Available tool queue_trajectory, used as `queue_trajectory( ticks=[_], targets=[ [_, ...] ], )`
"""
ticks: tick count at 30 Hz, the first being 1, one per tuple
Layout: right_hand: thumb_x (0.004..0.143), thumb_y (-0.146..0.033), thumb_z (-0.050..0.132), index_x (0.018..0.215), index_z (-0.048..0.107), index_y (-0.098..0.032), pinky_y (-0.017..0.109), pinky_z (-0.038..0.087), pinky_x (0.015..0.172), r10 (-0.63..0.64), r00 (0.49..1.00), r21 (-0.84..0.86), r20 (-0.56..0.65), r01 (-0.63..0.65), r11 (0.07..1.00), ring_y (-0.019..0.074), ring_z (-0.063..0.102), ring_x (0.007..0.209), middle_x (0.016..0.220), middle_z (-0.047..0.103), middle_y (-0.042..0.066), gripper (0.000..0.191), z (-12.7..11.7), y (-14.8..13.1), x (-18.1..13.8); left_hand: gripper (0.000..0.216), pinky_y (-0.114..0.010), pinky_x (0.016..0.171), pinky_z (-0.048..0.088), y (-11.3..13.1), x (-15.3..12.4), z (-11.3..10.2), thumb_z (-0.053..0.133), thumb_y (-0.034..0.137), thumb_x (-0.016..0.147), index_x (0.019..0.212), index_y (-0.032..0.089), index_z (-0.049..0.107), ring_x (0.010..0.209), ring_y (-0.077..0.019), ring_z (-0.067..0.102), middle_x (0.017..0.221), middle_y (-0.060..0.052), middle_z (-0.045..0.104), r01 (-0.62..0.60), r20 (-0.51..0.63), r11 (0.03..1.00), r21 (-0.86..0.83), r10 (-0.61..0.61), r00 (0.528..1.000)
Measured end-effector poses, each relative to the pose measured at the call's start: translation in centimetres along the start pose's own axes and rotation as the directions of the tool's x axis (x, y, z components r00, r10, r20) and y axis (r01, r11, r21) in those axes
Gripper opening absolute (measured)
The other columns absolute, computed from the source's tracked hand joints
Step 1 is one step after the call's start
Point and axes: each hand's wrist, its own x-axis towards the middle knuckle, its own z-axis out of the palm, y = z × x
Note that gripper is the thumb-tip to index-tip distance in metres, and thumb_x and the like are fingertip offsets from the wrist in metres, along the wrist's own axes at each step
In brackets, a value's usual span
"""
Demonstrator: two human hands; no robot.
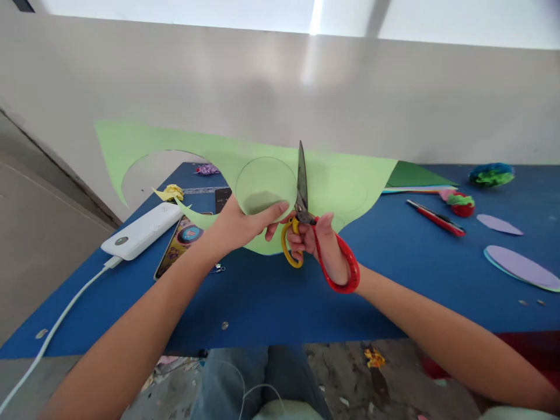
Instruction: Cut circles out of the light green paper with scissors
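Note:
A large light green paper sheet (336,181) is held up above the table, with a circle drawn on it and a big round cut-out at its left. My left hand (245,224) pinches the sheet's lower edge by the drawn circle, thumb on the near face. My right hand (330,251) has its fingers in the scissors (303,201), which have one red and one yellow handle. The handles are spread. One blade points up in front of the sheet, at the right of the circle; the other blade is hidden.
On the blue table (271,303) a white power bank (146,230) with a cable lies at left, beside a phone (179,245). At right are a red pen (437,219), purple paper ovals (522,265), crepe-paper flowers (492,174) and stacked coloured paper (411,176). A pale wall stands behind.

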Motion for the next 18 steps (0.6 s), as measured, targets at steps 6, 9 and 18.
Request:
queue_trajectory(
  ticks=[6, 9, 18],
  targets=[
    [0.068, -0.09, 0.032, 0.074, 0.038, -0.025, 0.03, 0.034, 0.046, 0.025, 0.999, -0.032, -0.033, -0.026, 0.999, 0.0134, 0.028, 0.053, 0.068, 0.031, -0.001, 0.066, 0.01, 0.05, 0.06, 0.028, -0.02, 0.043, 0.032, 0.02, -0.02, -0.12, 0.057, 0.036, 0.086, 0.065, 0.018, 0.054, 0.042, -0.0067, 0.037, 0.047, 0.003, 0.05, -0.002, 0.005, 1.0, -0.003, 0.002, 1.0],
    [0.069, -0.089, 0.033, 0.074, 0.039, -0.025, 0.029, 0.034, 0.046, 0.015, 0.999, -0.028, -0.029, -0.016, 0.999, 0.0135, 0.028, 0.053, 0.068, 0.031, -0.002, 0.065, -0.03, 0.07, 0.05, 0.028, -0.02, 0.043, 0.032, -0.06, 0.02, -0.22, 0.057, 0.036, 0.086, 0.065, 0.018, 0.054, 0.041, -0.0064, 0.037, 0.047, 0.003, 0.051, -0.01, 0.013, 1.0, -0.006, 0.01, 1.0],
    [0.071, -0.088, 0.034, 0.086, 0.051, -0.027, 0.027, 0.028, 0.046, 0.02, 1.0, 0.0, -0.002, -0.02, 1.0, 0.0125, 0.026, 0.053, 0.068, 0.028, -0.003, 0.065, -0.23, 0.19, -0.14, 0.029, -0.02, 0.042, 0.031, -0.34, -0.07, -0.61, 0.057, 0.037, 0.087, 0.065, 0.018, 0.055, 0.041, -0.0065, 0.037, 0.047, 0.003, 0.051, -0.027, 0.053, 0.999, -0.029, 0.028, 0.998]
  ],
)
